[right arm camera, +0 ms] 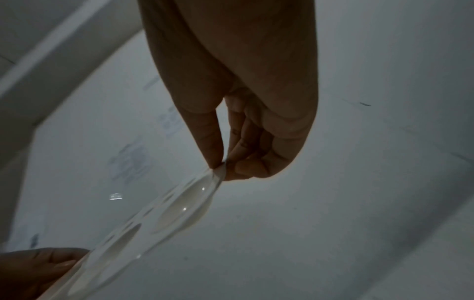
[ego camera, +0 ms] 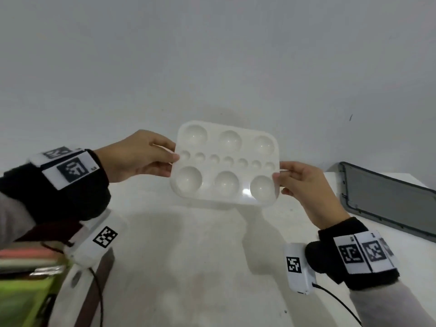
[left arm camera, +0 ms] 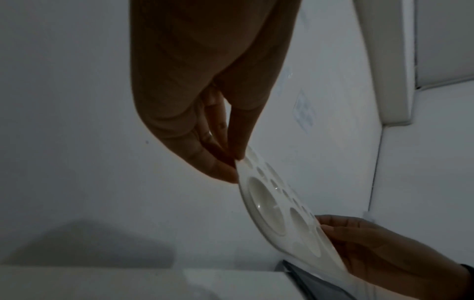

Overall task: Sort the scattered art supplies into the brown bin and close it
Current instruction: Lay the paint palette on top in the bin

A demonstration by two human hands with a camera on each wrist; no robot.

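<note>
A white plastic paint palette [ego camera: 225,164] with several round wells is held in the air above the white table, tilted toward me. My left hand [ego camera: 165,156] pinches its left edge between thumb and fingers. My right hand [ego camera: 282,179] pinches its right edge the same way. In the left wrist view the palette [left arm camera: 271,205] runs edge-on from my left hand [left arm camera: 234,164] down to my right hand [left arm camera: 333,229]. The right wrist view shows the palette [right arm camera: 159,219] below my right hand [right arm camera: 220,166]. The brown bin is not in view.
A dark grey flat lid [ego camera: 387,199] lies on the table at the right. At the lower left sit a green object [ego camera: 21,300] and a stack of pink and pale things [ego camera: 28,257]. A white wall [ego camera: 212,55] stands behind the table [ego camera: 200,267].
</note>
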